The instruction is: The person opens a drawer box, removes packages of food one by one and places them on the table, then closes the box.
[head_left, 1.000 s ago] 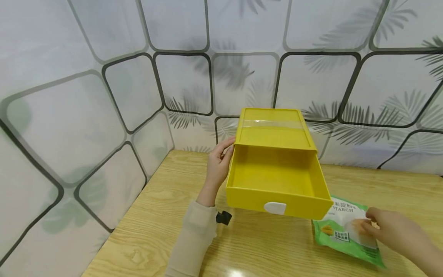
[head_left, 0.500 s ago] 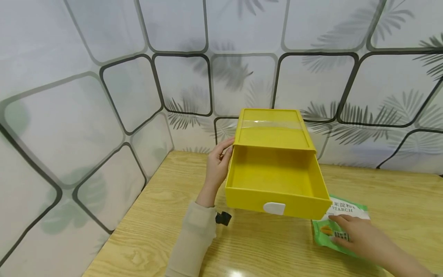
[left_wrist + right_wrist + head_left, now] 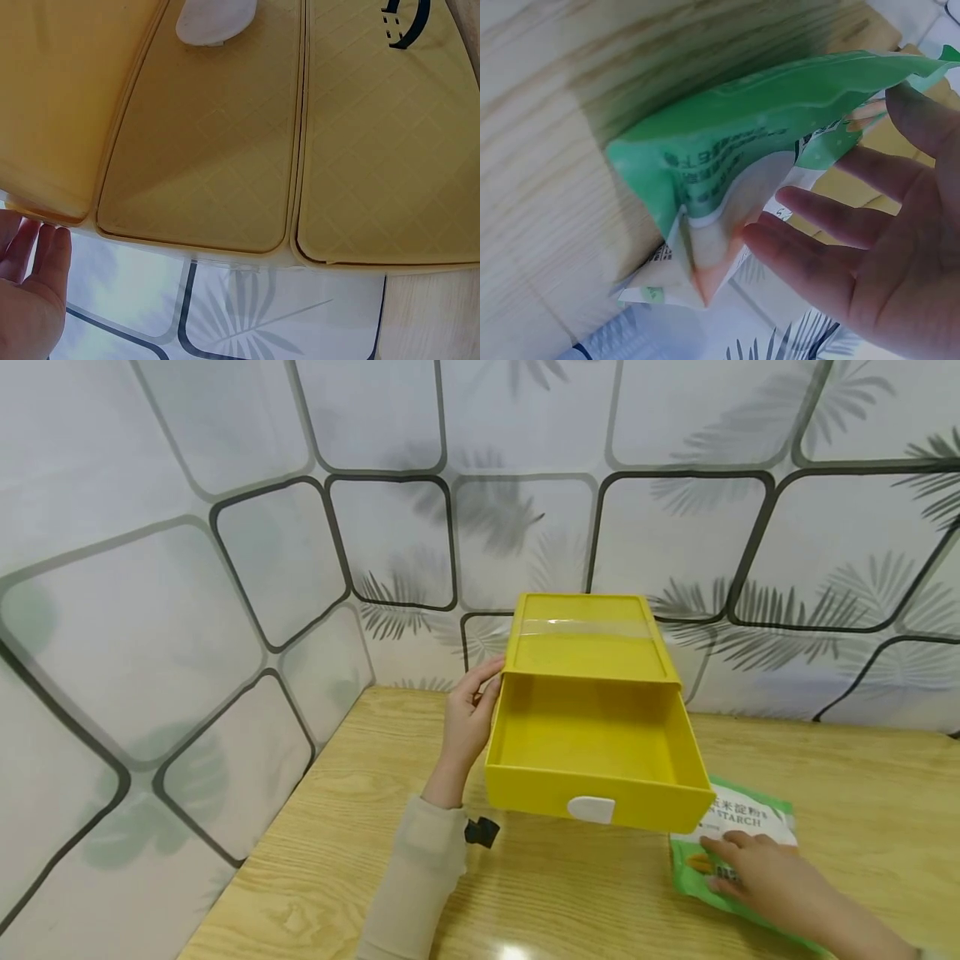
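Note:
A yellow drawer cabinet point(image 3: 588, 639) stands on the table with its top drawer point(image 3: 592, 735) pulled out; no contents show inside. My left hand point(image 3: 470, 714) rests against the cabinet's left side, and the left wrist view shows its fingers point(image 3: 52, 262) at the cabinet's edge. To the right lies a green and white bag of corn starch point(image 3: 742, 818), partly behind the drawer's corner. Over it my right hand point(image 3: 768, 877) is spread. In the right wrist view the thumb and fingers reach along the bag point(image 3: 727, 165) without curling round it.
Lower drawer fronts point(image 3: 210, 150) with a diamond pattern show in the left wrist view, one bearing a white handle point(image 3: 214, 19). A black piece point(image 3: 482, 832) sits beside the left wrist. A patterned wall covering point(image 3: 525, 543) rises behind the wooden table point(image 3: 337, 827).
My right hand has moved left from the bag's right edge to over its middle. The left hand stays against the cabinet, and the drawer remains pulled out.

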The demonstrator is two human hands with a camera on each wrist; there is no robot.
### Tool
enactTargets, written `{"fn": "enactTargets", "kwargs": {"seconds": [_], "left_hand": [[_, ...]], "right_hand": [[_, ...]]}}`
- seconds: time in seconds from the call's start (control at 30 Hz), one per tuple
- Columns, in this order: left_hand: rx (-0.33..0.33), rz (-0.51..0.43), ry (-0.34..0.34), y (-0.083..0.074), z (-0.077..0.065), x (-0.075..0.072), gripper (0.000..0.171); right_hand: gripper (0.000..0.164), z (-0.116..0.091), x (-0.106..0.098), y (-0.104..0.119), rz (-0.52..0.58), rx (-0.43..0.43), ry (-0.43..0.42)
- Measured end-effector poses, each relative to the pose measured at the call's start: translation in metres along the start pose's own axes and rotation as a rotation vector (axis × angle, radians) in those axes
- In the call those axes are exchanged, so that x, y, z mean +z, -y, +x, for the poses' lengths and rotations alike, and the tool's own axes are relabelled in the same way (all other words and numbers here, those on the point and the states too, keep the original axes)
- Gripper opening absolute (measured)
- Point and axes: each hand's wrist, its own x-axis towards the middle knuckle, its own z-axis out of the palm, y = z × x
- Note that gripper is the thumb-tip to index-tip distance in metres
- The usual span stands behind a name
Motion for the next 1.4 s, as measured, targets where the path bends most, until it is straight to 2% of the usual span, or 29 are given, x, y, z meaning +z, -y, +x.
{"fn": "enactTargets", "kwargs": {"seconds": [0.33,0.5,0.63,0.8,1.0,1.17,1.3,1.4], "left_hand": [[0.01,0.01,-0.002,0.001,0.002,0.001,0.024],[0.011,0.012,-0.007,0.001,0.002,0.001,0.024],[0.008,0.013,-0.007,0.002,0.002,0.0,0.024],[0.008,0.019,-0.01,0.002,0.002,0.0,0.024],[0.009,0.018,-0.015,0.002,0.002,0.0,0.024],[0.009,0.02,-0.012,0.001,0.001,-0.001,0.024],[0.004,0.024,-0.007,-0.001,0.001,-0.001,0.024],[0.003,0.028,-0.006,0.003,0.0,-0.001,0.025]], "right_hand": [[0.055,0.002,0.003,0.006,-0.085,-0.019,0.053],[0.052,0.003,0.005,0.003,-0.074,-0.081,-0.001],[0.053,0.007,0.008,-0.001,-0.047,-0.138,-0.08],[0.055,0.016,0.01,-0.007,-0.014,-0.127,-0.137],[0.032,0.029,0.005,-0.012,0.032,-0.144,-0.133],[0.033,0.039,0.001,-0.018,0.073,-0.162,-0.112],[0.031,0.047,0.0,-0.024,0.153,-0.24,-0.115],[0.025,0.053,0.001,-0.029,0.2,-0.319,-0.159]]}}
